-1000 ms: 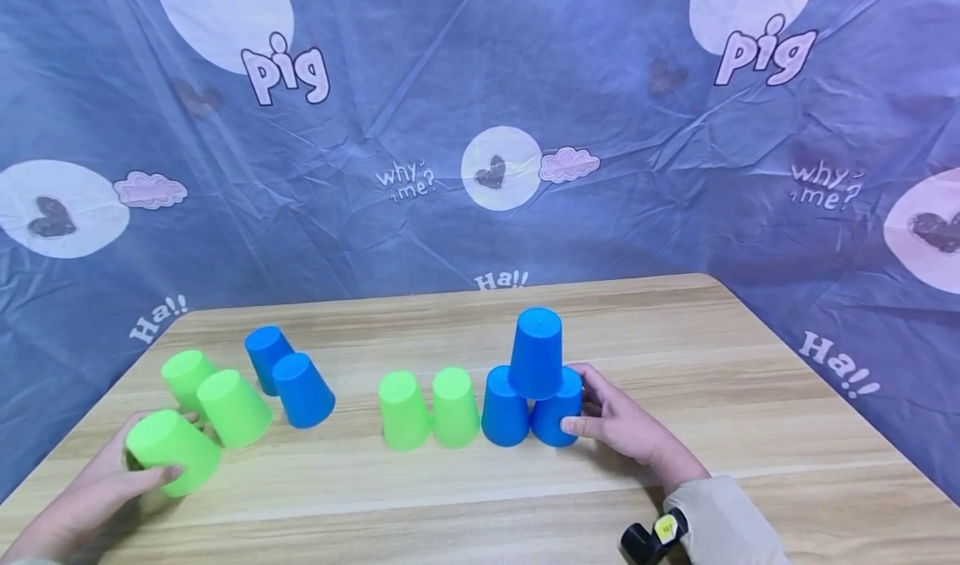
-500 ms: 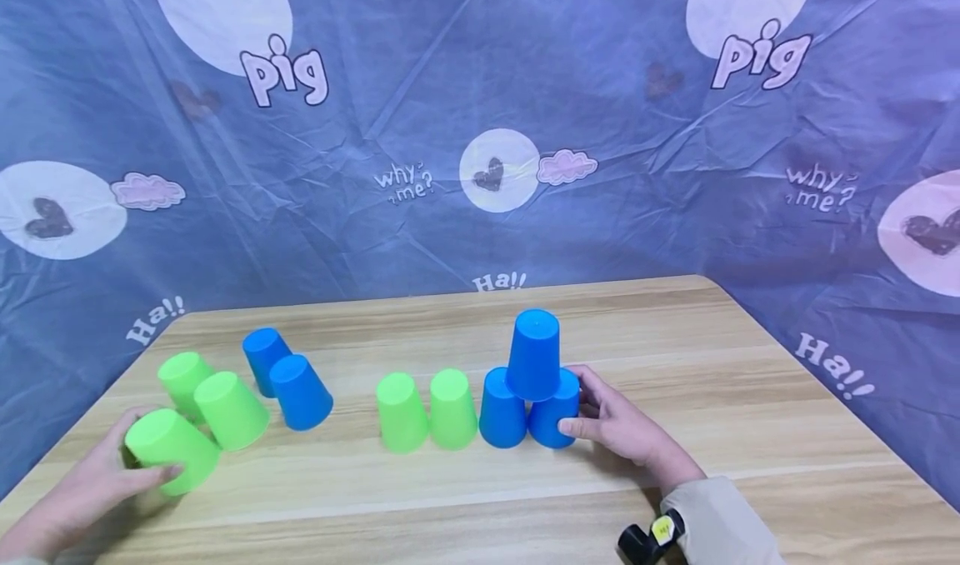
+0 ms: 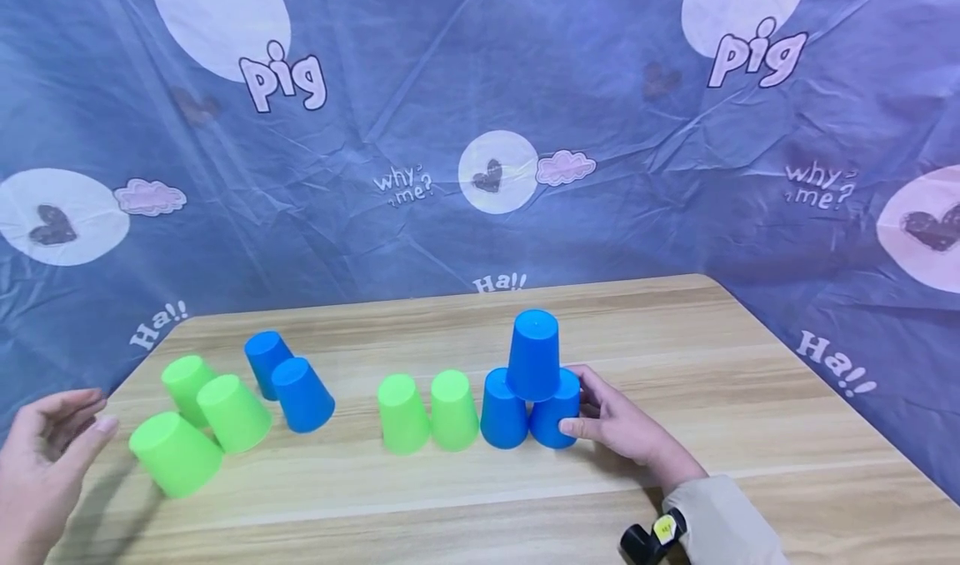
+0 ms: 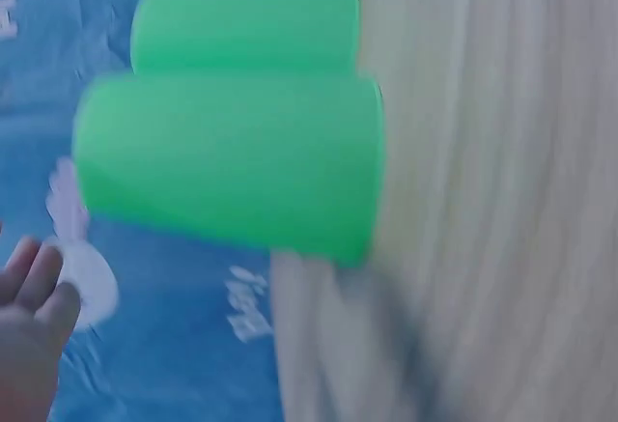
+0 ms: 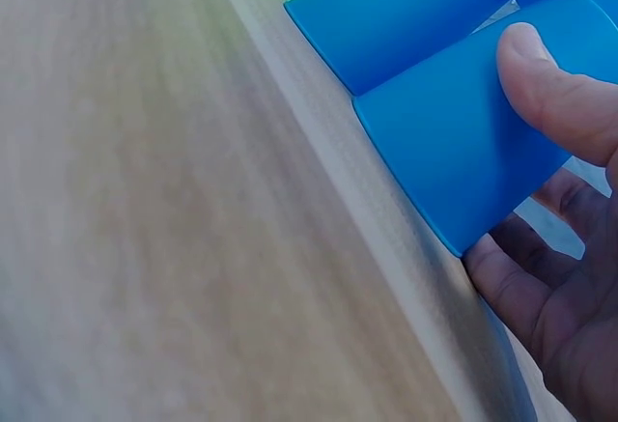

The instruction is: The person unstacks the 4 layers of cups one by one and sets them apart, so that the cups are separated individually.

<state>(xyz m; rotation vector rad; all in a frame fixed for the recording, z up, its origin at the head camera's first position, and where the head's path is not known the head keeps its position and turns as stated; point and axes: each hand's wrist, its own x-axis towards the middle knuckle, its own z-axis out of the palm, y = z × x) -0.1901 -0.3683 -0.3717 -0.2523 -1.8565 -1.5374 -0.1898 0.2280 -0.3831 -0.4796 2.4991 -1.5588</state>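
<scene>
My left hand [image 3: 45, 457] is off the cups at the left edge, fingers loosely bent, a short way from the nearest green cup [image 3: 176, 454]. That cup stands upside down beside two more, a middle green cup [image 3: 234, 413] and a back green cup [image 3: 187, 386]. At right, my right hand [image 3: 618, 423] holds the right lower blue cup [image 3: 553, 422], thumb on its near side and fingers round the far side. Beside it stands the left lower blue cup [image 3: 504, 419]. An upper blue cup [image 3: 534, 357] sits upside down across both. In the right wrist view the thumb presses the held cup [image 5: 444, 132].
Two upturned green cups [image 3: 453, 411] stand side by side just left of the blue stack. Farther left are a front blue cup [image 3: 302, 394] and a rear blue cup [image 3: 266, 361]. The wooden table [image 3: 420, 515] ends at a blue printed cloth [image 3: 360, 240].
My left hand has let go of the nearest green cup and drawn back to the left. The cup stays where it stood. My right hand keeps its hold on the blue cup.
</scene>
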